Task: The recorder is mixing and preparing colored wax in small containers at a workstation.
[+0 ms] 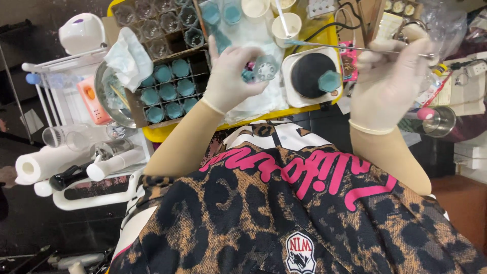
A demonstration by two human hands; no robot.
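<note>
My left hand (231, 76), in a pale glove, holds a small clear glass jar (264, 68) tipped on its side over the yellow tray (162, 133). My right hand (390, 81), also gloved, grips a thin metal rod (324, 45) that points left toward a white paper cup (286, 28). A teal hexagonal piece (331, 81) sits on the black round top of a small white hot plate (309, 76) between my hands.
A cardboard box of teal-filled jars (170, 89) and empty glass jars (157, 25) stand at the left of the tray. A metal bowl with crumpled tissue (127, 58), a white rack (66, 152) with paper rolls and bottles, and a metal cup (439, 122) lie around.
</note>
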